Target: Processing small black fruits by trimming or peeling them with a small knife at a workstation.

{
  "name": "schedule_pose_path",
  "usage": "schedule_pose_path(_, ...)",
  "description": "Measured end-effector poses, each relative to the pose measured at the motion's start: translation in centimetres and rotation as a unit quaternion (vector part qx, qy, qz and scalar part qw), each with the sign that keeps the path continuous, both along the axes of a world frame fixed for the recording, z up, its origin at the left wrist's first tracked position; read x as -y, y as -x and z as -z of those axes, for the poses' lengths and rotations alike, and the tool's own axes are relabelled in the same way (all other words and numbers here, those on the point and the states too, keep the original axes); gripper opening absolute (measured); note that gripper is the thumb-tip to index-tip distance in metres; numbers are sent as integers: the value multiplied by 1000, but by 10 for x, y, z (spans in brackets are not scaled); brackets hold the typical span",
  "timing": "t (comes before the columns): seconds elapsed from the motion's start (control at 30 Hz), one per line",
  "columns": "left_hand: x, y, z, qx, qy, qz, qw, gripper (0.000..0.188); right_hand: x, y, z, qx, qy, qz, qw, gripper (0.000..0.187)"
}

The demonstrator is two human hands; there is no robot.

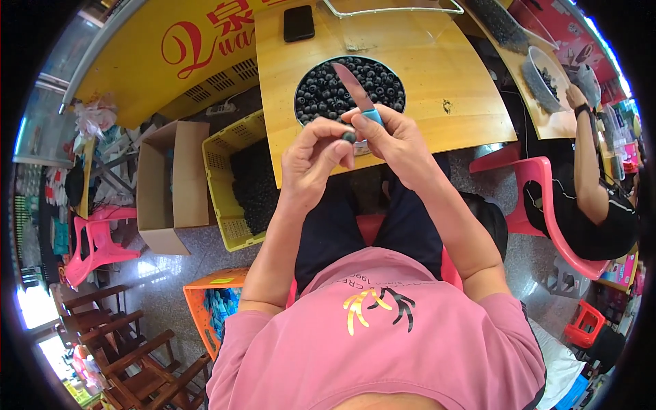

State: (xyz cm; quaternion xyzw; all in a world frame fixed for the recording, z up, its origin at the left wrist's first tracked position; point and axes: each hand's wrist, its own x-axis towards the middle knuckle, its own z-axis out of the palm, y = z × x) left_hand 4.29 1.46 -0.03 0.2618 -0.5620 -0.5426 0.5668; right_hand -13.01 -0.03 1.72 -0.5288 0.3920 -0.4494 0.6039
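My left hand [309, 158] pinches a small dark round nut or fruit [349, 137] between thumb and fingers, just over the table's near edge. Closed round the blue handle of a small knife [353, 85] is my right hand [402, 145], close beside the left. The blade points up and away to the left, with a reddish tint on it. Behind both hands, a round bowl [296, 102] full of similar dark round pieces [335, 85] stands on the wooden table [437, 75]. My hands hide part of the bowl's near side.
A black phone [298, 24] lies at the table's far left. Left of the table are a yellow crate [222, 198] of dark pieces and an open cardboard box [191, 171]. At right, a person [588, 164] in a pink chair [547, 205] reaches toward another bowl [536, 82].
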Motion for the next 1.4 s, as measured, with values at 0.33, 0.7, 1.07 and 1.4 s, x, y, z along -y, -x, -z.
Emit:
schedule_pose_path(0.33,-9,-105,39,136,-100,-221,960,17,13,37,14,101,15,101,990,32)
schedule_pose_path(0.7,60,-19,2,513,277,-132,802,17,-3,45,18,71,9,76,995,32)
schedule_pose_path(1.07,73,-19,4,518,239,-97,816,15,-5,43,19,52,-13,48,997,31)
schedule_pose_path(1.4,63,-16,-3,428,143,-55,891,16,-3,35,18,44,-20,44,998,32)
